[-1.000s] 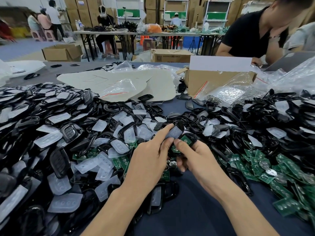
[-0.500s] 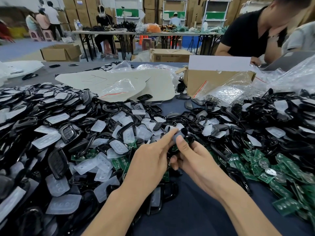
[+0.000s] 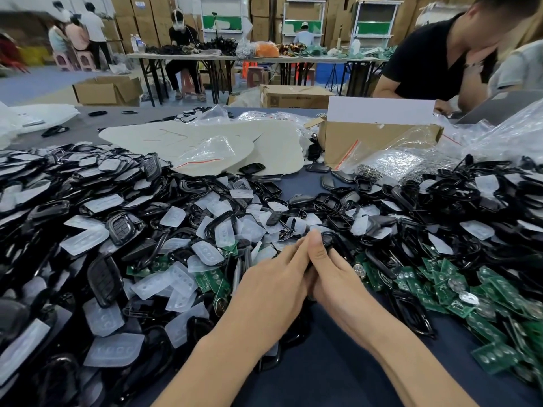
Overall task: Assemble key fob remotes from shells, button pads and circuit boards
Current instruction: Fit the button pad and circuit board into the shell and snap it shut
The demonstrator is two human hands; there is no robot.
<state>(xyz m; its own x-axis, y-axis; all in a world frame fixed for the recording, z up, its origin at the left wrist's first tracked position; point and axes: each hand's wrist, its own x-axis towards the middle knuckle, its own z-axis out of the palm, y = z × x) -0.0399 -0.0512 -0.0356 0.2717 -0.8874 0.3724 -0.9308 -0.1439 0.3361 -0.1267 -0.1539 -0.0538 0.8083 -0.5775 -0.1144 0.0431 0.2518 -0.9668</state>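
Dark table (image 3: 338, 377) carries heaps of black shells (image 3: 44, 201), clear button pads (image 3: 173, 282) and green circuit boards (image 3: 440, 289). Left hand (image 3: 273, 286) and right hand (image 3: 338, 283) touch at centre, fingers curled, thumbs side by side. The 2 hands pinch 1 black fob (image 3: 330, 239) just above the heap.

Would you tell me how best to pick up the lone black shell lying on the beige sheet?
Pinch the black shell across its two long edges, coming straight down from above: it lies flat on the beige sheet, with bare space on both sides for fingertips.
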